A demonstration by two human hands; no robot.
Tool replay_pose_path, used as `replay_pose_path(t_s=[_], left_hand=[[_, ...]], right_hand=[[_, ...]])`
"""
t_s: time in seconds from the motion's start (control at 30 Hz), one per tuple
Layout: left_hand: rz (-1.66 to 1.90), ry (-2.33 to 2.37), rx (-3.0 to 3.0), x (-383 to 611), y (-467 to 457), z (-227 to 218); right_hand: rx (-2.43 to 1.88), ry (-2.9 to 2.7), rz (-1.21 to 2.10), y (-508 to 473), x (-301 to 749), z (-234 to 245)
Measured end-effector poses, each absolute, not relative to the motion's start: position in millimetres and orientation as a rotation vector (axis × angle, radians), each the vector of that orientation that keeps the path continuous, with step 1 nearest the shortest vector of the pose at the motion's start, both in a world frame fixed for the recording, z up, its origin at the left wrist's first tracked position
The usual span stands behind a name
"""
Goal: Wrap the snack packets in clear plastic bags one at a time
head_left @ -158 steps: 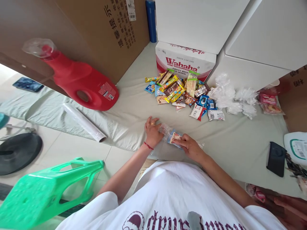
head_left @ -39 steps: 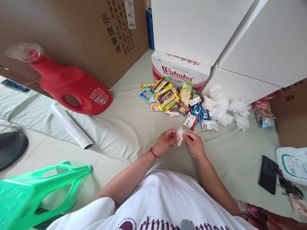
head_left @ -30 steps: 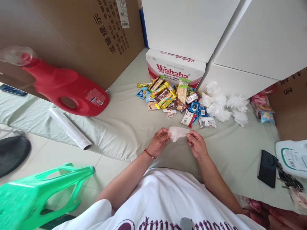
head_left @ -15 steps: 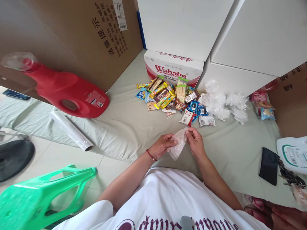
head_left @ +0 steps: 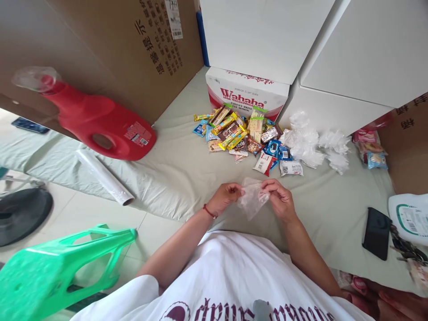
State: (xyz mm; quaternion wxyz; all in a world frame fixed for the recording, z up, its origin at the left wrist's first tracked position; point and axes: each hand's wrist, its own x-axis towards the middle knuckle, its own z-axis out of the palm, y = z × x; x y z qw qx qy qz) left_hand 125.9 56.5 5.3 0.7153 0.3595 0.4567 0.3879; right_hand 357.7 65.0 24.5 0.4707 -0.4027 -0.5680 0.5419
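A small clear plastic bag (head_left: pixel 253 201) is stretched between my two hands, just above the cloth in front of my shirt. My left hand (head_left: pixel 228 196) pinches its upper left edge; a red cord bracelet circles that wrist. My right hand (head_left: pixel 280 198) grips the upper right edge between thumb and fingers. Beyond the hands lies a heap of wrapped snack bars (head_left: pixel 230 131) and small packets, with a white-and-red packet (head_left: pixel 265 164) nearest. Crumpled clear plastic bags (head_left: pixel 302 140) are piled to the right of the snacks.
A Wahaha carton (head_left: pixel 247 94) stands behind the snacks. At left are a red detergent jug (head_left: pixel 103 125), a plastic film roll (head_left: pixel 105 178) and a green stool (head_left: pixel 63 263). Toward the right lie a black phone (head_left: pixel 376 232), a white container (head_left: pixel 409 218) and more packets (head_left: pixel 370 149).
My hands have moved slightly apart, and the plastic bag is now spread wider and flatter between them. The view has shifted slightly.
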Motion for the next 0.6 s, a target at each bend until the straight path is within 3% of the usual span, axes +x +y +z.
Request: replay_pose_path(t_s=[0.3, 0.47, 0.6], left_hand=[[1.03, 1.087, 0.838, 120.5, 57.9, -1.1], [1.09, 1.155, 0.861, 132.8, 52.8, -16.2], [1.127, 1.167, 0.857, 135.2, 49.1, -22.3]], right_hand=[[-1.372, -1.264, 1.134, 71.5, 376.8, -11.0], [-1.515, -1.509, 0.557, 64.2, 364.8, 7.3], [-1.492, -1.803, 0.531, 57.2, 343.2, 16.4]])
